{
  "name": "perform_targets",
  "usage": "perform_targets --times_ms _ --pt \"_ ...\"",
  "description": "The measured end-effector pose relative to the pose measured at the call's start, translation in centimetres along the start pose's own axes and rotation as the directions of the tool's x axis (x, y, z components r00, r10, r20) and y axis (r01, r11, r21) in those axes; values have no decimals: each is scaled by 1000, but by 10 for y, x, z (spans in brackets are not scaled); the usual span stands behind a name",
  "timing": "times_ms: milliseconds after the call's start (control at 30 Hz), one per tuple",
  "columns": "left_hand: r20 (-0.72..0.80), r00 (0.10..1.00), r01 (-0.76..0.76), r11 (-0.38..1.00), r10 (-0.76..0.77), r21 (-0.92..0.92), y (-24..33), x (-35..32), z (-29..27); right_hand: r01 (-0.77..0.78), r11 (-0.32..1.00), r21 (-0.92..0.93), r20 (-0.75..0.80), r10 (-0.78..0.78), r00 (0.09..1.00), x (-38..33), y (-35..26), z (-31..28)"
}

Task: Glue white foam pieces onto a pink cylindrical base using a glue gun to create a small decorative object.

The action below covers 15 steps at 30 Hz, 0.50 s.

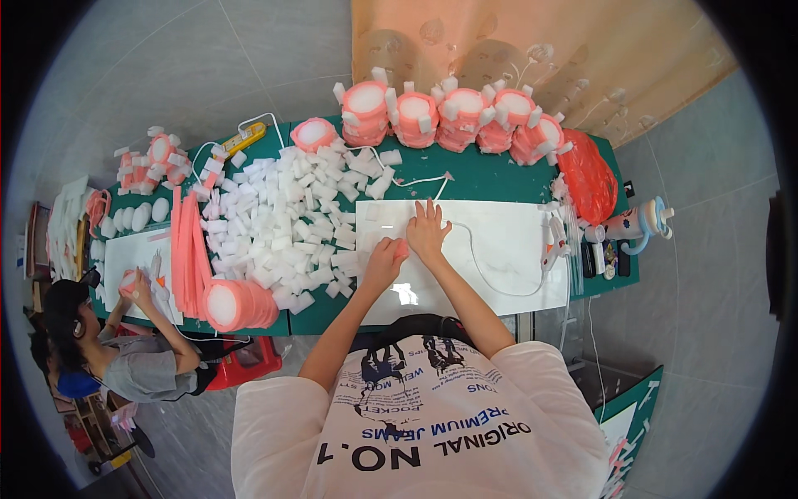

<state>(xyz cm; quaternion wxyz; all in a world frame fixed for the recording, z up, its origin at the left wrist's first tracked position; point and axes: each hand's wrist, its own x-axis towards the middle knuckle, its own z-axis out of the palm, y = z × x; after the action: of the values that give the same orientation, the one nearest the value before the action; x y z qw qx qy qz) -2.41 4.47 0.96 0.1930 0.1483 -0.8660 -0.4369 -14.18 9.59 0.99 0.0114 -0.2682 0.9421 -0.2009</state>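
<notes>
My left hand [385, 263] is closed around a small pink foam piece [401, 249], most of which the fingers hide. Beside it, my right hand [428, 231] lies with its fingers spread over the glossy white board [507, 224]. Nothing shows in the right hand. To the left, a heap of small white foam blocks [287, 212] reaches the board's edge. A white cord [474, 258] curves from near my right wrist towards a white and orange glue gun [554, 243] at the board's right end.
Stacks of pink foam rings with white centres [463, 116] line the table's back edge. Pink foam strips [189, 249] and a pink roll [237, 305] lie left. A red plastic bag [588, 176] and a tumbler [628, 224] stand right. Another person [137, 358] works at the left.
</notes>
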Motion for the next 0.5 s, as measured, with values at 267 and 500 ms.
perform_targets --times_ms 267,500 --pt "11 1000 -24 1000 24 19 1 0 2 -29 999 21 21 28 999 -1 4 -2" --pt "-53 997 -44 996 48 73 3 1 2 -12 999 35 8 11 1000 5 -1 -1"
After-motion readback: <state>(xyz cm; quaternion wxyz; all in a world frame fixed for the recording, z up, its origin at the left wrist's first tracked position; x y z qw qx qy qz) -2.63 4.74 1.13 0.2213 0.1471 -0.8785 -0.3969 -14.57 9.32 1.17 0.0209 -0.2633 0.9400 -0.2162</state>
